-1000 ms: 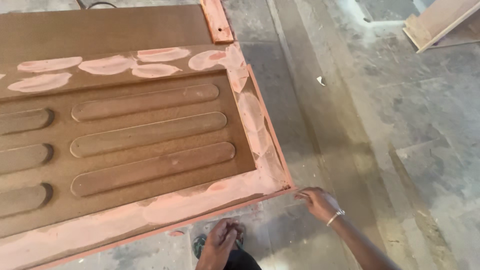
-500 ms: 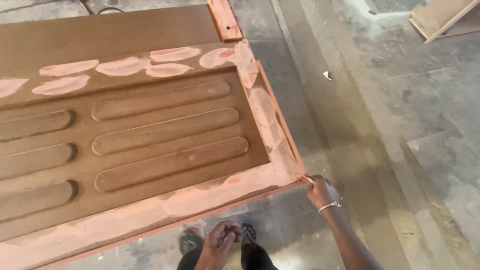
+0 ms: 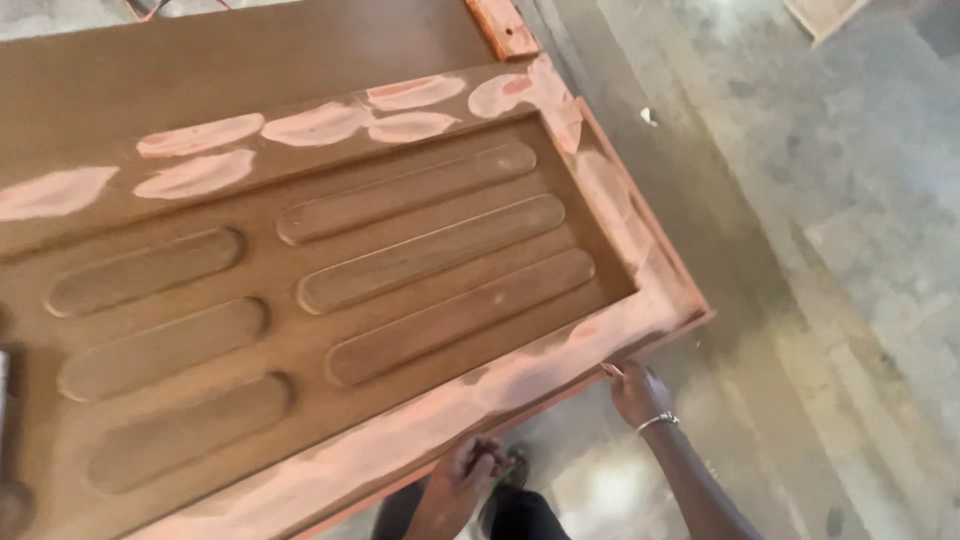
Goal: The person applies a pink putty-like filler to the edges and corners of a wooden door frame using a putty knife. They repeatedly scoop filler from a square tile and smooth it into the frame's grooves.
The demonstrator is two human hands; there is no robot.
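Note:
A brown wooden door panel [image 3: 330, 270] lies flat below me, with several long oval grooves and patches of pinkish filler along its frame. My right hand [image 3: 636, 390] touches the near edge of the panel close to its right corner; a thin bracelet sits on that wrist. Whether something small is pinched between its fingers, I cannot tell. My left hand [image 3: 470, 465] sits curled under the near edge, further left, fingers closed against the panel's underside.
A second brown board [image 3: 240, 60] lies behind the panel. Beyond its far corner is a reddish wood strip [image 3: 500, 25]. Grey concrete floor [image 3: 840, 230] spreads to the right, with a pale wooden piece [image 3: 825, 12] at the top right. My feet show below the panel.
The view has swung left, so the panel fills more of the frame. My right hand went from the floor side up to the panel's near edge; my left hand stays under that edge.

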